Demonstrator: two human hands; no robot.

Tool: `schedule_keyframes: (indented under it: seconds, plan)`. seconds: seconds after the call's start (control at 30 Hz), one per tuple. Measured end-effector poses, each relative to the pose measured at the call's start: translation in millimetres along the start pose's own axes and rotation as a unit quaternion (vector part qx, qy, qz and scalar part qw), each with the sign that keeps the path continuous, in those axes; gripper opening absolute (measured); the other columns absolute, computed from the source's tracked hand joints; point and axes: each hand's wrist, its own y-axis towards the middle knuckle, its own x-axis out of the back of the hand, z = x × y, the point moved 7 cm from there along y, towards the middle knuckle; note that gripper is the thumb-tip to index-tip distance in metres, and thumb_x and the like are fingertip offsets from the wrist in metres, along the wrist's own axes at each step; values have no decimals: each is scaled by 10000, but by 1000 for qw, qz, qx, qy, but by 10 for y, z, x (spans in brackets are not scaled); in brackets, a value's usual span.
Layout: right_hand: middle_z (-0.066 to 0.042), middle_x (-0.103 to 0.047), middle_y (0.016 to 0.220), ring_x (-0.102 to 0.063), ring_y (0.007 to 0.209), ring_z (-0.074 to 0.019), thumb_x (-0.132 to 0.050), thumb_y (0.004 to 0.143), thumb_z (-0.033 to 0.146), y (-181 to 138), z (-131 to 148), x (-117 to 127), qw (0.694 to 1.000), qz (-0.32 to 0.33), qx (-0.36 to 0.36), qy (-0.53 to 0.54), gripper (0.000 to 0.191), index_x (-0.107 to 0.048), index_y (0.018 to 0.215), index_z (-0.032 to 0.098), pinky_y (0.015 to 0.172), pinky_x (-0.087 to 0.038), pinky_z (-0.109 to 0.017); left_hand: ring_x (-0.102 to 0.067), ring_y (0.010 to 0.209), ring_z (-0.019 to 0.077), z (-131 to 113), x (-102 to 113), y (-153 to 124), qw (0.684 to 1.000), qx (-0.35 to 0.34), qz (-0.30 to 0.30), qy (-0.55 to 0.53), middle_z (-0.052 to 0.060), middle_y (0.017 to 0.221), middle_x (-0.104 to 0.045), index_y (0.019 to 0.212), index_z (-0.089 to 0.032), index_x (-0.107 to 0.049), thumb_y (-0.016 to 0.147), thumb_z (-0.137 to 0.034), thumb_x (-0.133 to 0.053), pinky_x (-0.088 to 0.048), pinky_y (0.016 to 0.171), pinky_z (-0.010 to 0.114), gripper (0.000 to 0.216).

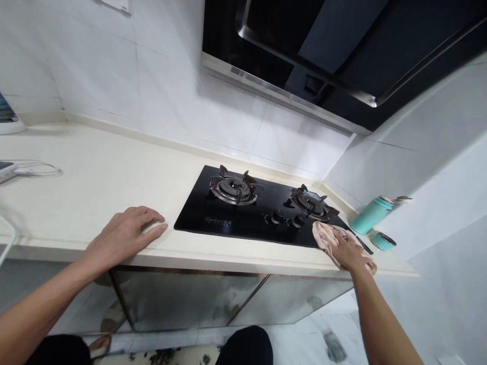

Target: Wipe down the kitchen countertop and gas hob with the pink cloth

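In the head view, one stove (pixel 243 228) has two burners (pixel 233 190) and two knobs (pixel 277 217); one cloth (pixel 322 237) covers its right front corner. Left of it, the left hand (pixel 124 230), loosely open, touches the counter (pixel 95 177). The right hand (pixel 347 251) presses the cloth; its grip is unclear.

The cloth (pixel 323 237) is pale pink with a darker print. The stove (pixel 249 223) is black, the counter (pixel 95 165) cream, the wall (pixel 171 91) white with faint grey veins. The bottle (pixel 370 216) and cup (pixel 382 242) are turquoise; the mat (pixel 186 356) is cream with black blotches.
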Motion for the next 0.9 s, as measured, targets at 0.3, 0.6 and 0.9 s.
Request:
schedule_keyframes:
  seconds: [0.3,0.6,0.9]
  plan:
    - [-225,-629,1294,-604,1133,-363,-430,1056,547,-133,582,82,996,-58,28,-60,555,-663,1441,222,969,-481,-499,-630,1227,345,-46,3,-6,1000,9,3,10,75,1237,-754,1100,-258,-779,986,-647,-454,-444,1026,479,520]
    - [-121,-700,1003,-633,985,-284,-503,1025,454,-1226,1440,390,954,-108,262,104,342,-764,1065,237,897,-487,-391,-625,1232,346,-139,24,-47,1000,2,0,5,112,1262,-749,1119,-226,-770,980,-617,-428,-445,1026,465,538]
    - [-61,-734,881,-635,787,-225,-559,895,772,-350,1921,1109,887,-42,142,438,621,-721,1052,193,695,-506,-324,-657,1185,327,-165,31,-89,999,-2,-31,-13,92,1216,-764,1076,-255,-779,974,-568,-474,-451,999,441,448]
